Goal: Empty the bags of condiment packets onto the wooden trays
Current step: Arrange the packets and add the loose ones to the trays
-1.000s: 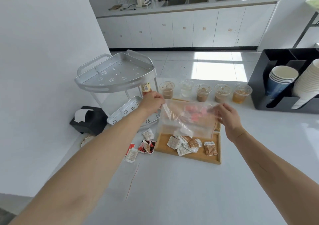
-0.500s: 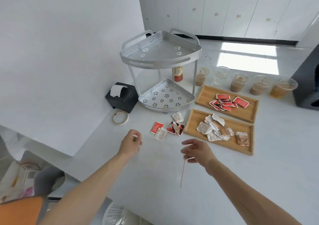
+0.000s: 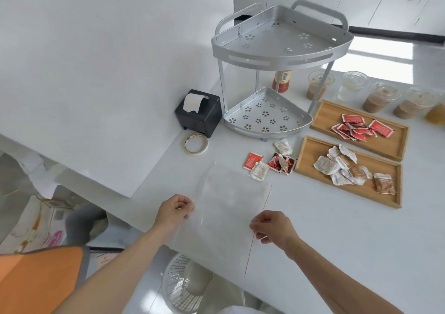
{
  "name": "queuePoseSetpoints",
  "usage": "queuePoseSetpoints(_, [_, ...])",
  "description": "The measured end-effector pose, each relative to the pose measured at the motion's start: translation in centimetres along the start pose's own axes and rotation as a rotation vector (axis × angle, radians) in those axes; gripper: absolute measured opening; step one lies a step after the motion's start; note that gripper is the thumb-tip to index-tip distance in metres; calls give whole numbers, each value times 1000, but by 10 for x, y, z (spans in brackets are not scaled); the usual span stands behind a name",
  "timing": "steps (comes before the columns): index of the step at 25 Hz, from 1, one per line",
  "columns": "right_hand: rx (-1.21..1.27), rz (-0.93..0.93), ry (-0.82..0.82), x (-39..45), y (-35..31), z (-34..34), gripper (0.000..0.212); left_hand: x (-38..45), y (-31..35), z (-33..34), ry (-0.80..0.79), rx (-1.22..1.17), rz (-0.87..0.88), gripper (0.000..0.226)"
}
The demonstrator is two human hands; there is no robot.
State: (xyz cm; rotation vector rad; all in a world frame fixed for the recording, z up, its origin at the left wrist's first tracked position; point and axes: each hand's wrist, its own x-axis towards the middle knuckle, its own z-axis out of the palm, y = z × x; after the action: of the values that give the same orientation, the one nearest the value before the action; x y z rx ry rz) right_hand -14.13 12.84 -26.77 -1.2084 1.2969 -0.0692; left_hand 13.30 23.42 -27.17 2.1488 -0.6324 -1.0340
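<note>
the left hand [image 3: 175, 209] is pinching the left edge of an empty clear plastic bag [image 3: 224, 207], and the right hand [image 3: 273, 227] is pinching its right edge, beside the bag's red zip strip; the bag is lying spread over the white counter [image 3: 337, 246] near its front edge. two wooden trays are sitting to the right, side by side: the far wooden tray [image 3: 395, 143] is holding red condiment packets [image 3: 358, 128], and the near wooden tray [image 3: 310, 155] is holding white and brown packets [image 3: 346, 169]. a few loose packets [image 3: 269, 163] are lying on the counter just left of the near tray. a silver two-tier corner rack [image 3: 279, 56] is standing behind them, with a black tissue box [image 3: 199, 114] and a tape roll [image 3: 196, 143] to its left.
</note>
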Motion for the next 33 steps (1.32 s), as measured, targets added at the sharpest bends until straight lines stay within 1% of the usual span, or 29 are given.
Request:
queuePoseSetpoints(3, [-59, 51, 77, 3, 9, 16, 10, 14, -11, -8, -81, 51, 15, 6])
queuePoseSetpoints(6, [-195, 91, 160, 2, 18, 21, 8, 25, -17, -7, -162, 157, 78, 11])
queuePoseSetpoints(10, [-386, 116, 243, -1, 21, 24, 15, 33, -19, -5, -180, 257, 166, 4])
queuePoseSetpoints(15, [-657, 81, 262, -9, 16, 23, 24, 36, -16, -3, -169, 325, 221, 6])
queuePoseSetpoints(19, [-731, 84, 223, -11, 11, 17, 28, 36, -14, -3, -172, 336, 217, 6])
queuePoseSetpoints(21, [-811, 77, 197, -11, 7, 6, 33, 36, -12, -4, -180, 359, 210, 1])
queuePoseSetpoints(23, [-899, 49, 164, -12, 3, -14, 36, 35, -5, -8, -192, 403, 207, 3])
queuePoseSetpoints(26, [-1040, -15, 143, -9, -5, -51, 33, 38, 18, -15, -159, 470, 211, 4])
queuePoseSetpoints(28, [-1122, -43, 170, -7, -11, -76, 32, 39, 39, -15, -141, 491, 212, 6])
queuePoseSetpoints(30, [-1167, -51, 215, -8, -18, -98, 31, 42, 64, -8, -186, 552, 215, 9])
queuePoseSetpoints(33, [-1227, -41, 236, -7, -31, -127, 30, 50, 105, 7, -348, 730, 238, 24])
